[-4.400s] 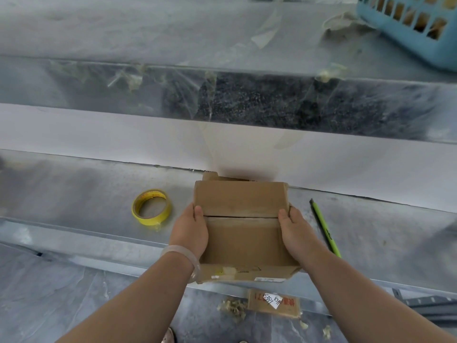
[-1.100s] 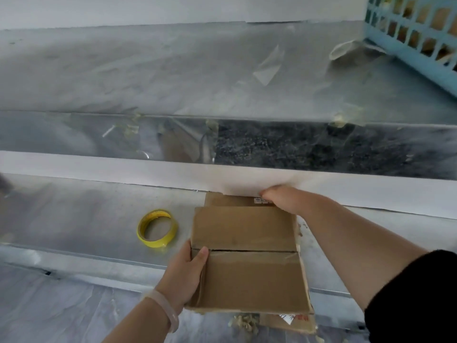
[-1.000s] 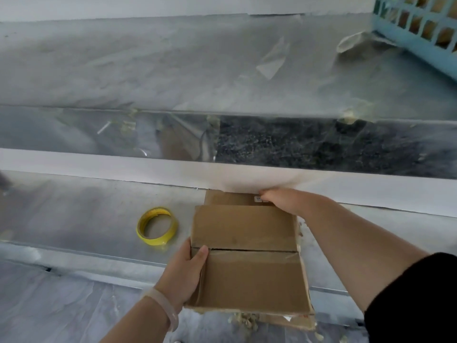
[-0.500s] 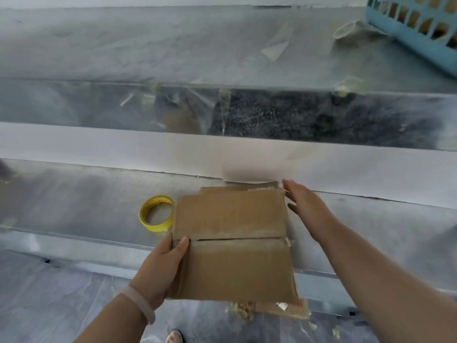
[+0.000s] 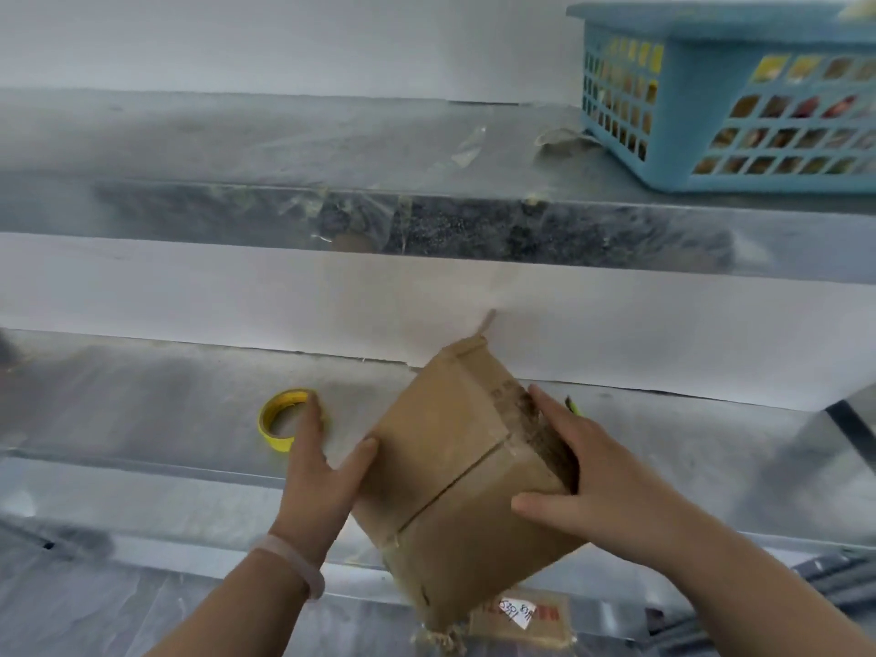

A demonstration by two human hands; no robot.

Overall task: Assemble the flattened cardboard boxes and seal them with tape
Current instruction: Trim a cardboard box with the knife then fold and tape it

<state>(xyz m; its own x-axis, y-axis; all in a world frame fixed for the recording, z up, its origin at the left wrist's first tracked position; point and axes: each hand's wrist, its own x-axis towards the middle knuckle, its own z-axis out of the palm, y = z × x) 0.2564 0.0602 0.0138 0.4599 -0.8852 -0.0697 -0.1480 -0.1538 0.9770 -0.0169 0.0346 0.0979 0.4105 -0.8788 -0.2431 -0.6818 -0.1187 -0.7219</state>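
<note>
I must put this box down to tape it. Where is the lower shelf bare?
Left of the yellow tape roll, and right of the right hand past the green pencil. Crowded: the left hand fills the gap between roll and brown cardboard box.

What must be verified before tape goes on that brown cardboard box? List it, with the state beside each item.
1. Flaps of the brown cardboard box closed along the seam: ok.
2. Seam taped: not ok, it is bare.
3. Box held steady: ok, right hand grips one side and the thumb of the left hand touches the other.
4. Yellow tape roll in reach: ok, by the left fingers on the metal shelf.
5. Tape's free end found: cannot tell.
6. Underside sealed: cannot tell, hidden.
</note>
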